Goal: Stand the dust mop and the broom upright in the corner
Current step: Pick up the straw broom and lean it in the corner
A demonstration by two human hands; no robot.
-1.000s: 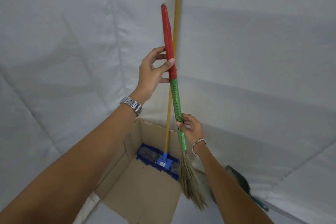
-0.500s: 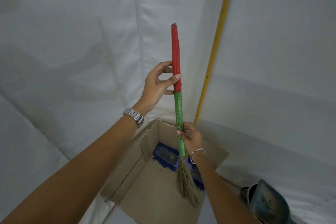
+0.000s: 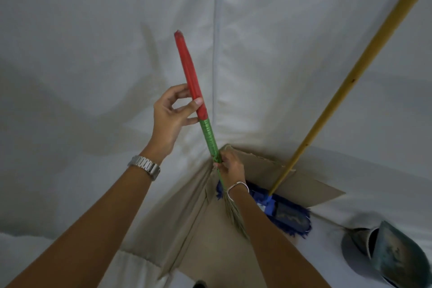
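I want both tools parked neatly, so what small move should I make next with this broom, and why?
Probably lower the broom so its bristles rest on the cardboard, then lean its red top into the corner seam. Both hands hold it, the left hand high and the right hand low, and it tilts left of the seam. The mop already leans on the right wall.

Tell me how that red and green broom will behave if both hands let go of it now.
The broom is tilted and its top touches no wall, so it would probably tip. Its splayed bristles look soft, likely a poor base. The left hand pinches it lightly, suggesting it's light.
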